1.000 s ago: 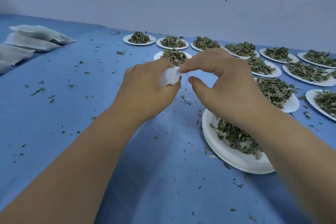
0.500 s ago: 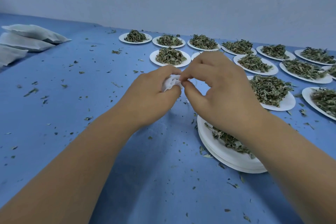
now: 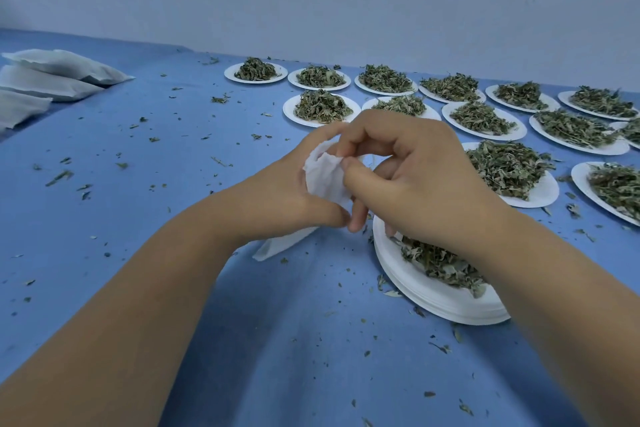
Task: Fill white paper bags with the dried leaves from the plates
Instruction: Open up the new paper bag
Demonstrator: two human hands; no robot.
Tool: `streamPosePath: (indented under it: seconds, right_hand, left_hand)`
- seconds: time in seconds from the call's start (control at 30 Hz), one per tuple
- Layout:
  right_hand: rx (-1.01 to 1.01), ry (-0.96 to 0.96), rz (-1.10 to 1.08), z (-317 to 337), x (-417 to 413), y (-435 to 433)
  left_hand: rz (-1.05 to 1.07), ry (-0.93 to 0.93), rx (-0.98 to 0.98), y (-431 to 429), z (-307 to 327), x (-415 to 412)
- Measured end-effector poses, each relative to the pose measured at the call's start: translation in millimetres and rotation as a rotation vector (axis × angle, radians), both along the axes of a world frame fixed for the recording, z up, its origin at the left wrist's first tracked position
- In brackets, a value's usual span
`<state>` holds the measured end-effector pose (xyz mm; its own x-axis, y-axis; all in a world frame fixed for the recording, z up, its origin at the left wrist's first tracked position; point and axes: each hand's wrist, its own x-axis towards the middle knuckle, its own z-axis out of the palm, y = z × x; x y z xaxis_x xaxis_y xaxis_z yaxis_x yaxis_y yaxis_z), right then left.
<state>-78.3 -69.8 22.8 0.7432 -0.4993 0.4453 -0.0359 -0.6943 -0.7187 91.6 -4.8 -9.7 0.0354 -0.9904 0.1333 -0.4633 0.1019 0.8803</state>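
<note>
Bag point(image 3: 323, 180) of white paper is held up just left of the stack point(image 3: 429, 295) of white plates, the thing nearest to the camera. The left hand point(image 3: 273, 198) grips the bag round its middle. Its fingers curl on the far side, so most of them are hidden by the back of the hand and by the paper. The right hand point(image 3: 419, 184) pinches the crumpled top edge of the bag, with thumb and forefinger clamped together on the paper. Its other fingers point(image 3: 356, 215) are bent and hang down beside the left rim of the stack. The lower end of the bag comes out under the left hand, and I cannot tell whether it touches the blue worktop point(image 3: 166, 191). Whether the mouth of the bag is open, or anything is inside, cannot be seen.

Leaves point(image 3: 440, 263) lie on the top plate of the stack, partly covered by the right wrist. Beyond the stack, more plates point(image 3: 391, 92) with heaps of leaves stand in rows up to the wall. One of them is mostly hidden behind the hands, and those far right of the stack are cut off by the frame. Far left of the stack, filled bags point(image 3: 59, 74) lie overlapping, also cut by the frame edge. Small crumbs of leaf are scattered on the worktop all around the stack.
</note>
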Motion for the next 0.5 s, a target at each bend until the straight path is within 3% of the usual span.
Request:
streamPosePath:
  seconds: [0.1, 0.2, 0.3, 0.43, 0.5]
  right_hand:
    - [0.027, 0.013, 0.032, 3.9, -2.3, 0.5]
    - [0.022, 0.089, 0.07, 8.0, -5.8, 1.2]
    - [-0.112, 0.228, 0.104, 9.8, -5.5, 0.3]
    - [-0.177, 0.362, 0.127, 9.4, -2.8, 2.2]
    - [-0.197, 0.468, 0.147, 8.2, -3.0, 3.2]
  left_hand:
    - [0.043, 0.016, -0.03, 0.8, 1.4, -0.1]
    - [0.168, -0.171, -0.043, -2.3, 4.7, -0.9]
    - [0.11, -0.181, -0.089, 4.3, 7.6, -1.9]
    - [0.149, -0.413, -0.141, 7.9, 7.9, -4.9]
    - [0.167, -0.441, -0.195, 7.7, 8.6, -9.4]
